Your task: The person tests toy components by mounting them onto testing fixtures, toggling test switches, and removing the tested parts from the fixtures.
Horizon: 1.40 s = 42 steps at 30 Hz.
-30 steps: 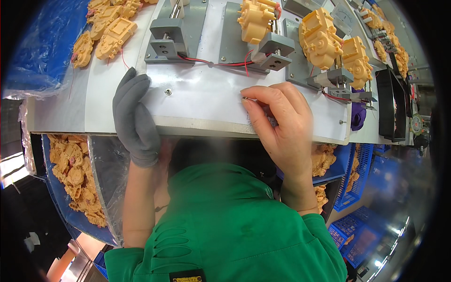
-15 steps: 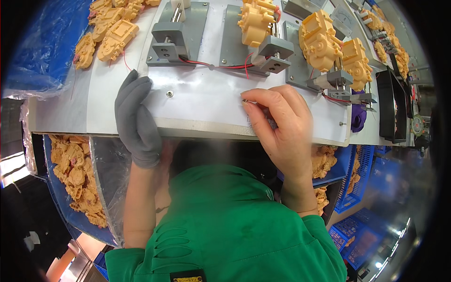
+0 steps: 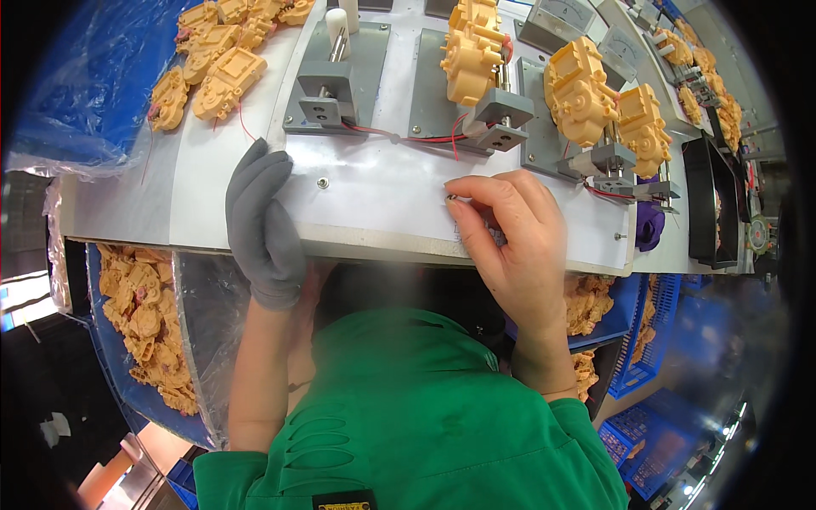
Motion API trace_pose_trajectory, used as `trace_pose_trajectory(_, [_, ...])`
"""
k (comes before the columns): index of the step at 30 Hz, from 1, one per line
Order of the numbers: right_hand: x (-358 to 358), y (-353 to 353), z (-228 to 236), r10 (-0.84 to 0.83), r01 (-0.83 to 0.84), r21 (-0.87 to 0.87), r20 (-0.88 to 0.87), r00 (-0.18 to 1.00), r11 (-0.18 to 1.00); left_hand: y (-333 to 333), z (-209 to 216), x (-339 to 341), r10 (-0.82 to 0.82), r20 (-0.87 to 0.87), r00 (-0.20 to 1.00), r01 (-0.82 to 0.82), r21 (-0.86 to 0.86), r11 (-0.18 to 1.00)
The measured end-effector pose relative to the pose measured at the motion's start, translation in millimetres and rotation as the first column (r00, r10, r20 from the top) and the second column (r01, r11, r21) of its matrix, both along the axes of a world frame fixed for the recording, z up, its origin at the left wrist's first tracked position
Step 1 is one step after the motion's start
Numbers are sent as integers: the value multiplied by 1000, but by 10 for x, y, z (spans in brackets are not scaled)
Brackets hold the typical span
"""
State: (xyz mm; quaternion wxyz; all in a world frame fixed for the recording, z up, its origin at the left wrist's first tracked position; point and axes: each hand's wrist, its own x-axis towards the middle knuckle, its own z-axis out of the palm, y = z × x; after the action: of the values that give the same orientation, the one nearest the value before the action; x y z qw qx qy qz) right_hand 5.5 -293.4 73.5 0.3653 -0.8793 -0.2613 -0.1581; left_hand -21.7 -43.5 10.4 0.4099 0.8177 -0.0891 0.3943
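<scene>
My right hand (image 3: 518, 242) is closed in a pinch over the white work surface (image 3: 382, 204), thumb and forefinger on a small dark metal piece (image 3: 451, 197). The piece is mostly hidden by the fingertips, so its exact kind is unclear. In a grey glove, my left hand (image 3: 265, 225) rests at the front edge of the table, fingers extended together and slightly bent, with nothing visible in them. A small round metal part (image 3: 323, 183) lies on the surface to the right of the glove. Another small metal part (image 3: 620, 237) lies near the right corner.
Behind my hands stand a grey metal fixture (image 3: 325, 89) with red and black wires, and others carrying yellow plastic gear housings (image 3: 582, 93). More yellow housings (image 3: 228, 81) lie back left, beside blue plastic sheeting (image 3: 76, 85). A black tray (image 3: 710, 204) stands right; dial meters (image 3: 557, 25) stand behind.
The whole view has shifted slightly, so the table appears a little lower and farther right. Both hands keep nearly the same pose, and the right still pinches the small metal piece.
</scene>
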Motion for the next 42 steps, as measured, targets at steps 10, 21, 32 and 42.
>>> trace_pose_trajectory(10, [-6, 19, -13, -10, 10, 33, -14, 1000, 999, 1, -29, 21, -6, 35, 999, 7, -10, 1000])
trace_pose_trajectory(21, [6, -20, 8, 41, -40, 1, -39, 998, 999, 5, -32, 26, 2, 42, 999, -2, 0, 1000])
trace_pose_trajectory(32, [-3, 14, -22, -5, 5, 29, 16, 1000, 1000, -1, -19, 4, -20, 13, 1000, 20, 20, 1000])
trace_pose_trajectory(42, [-3, 16, -19, -14, 13, 25, 34, 999, 1000, -1, -23, 9, -4, 26, 1000, 4, 1, 1000])
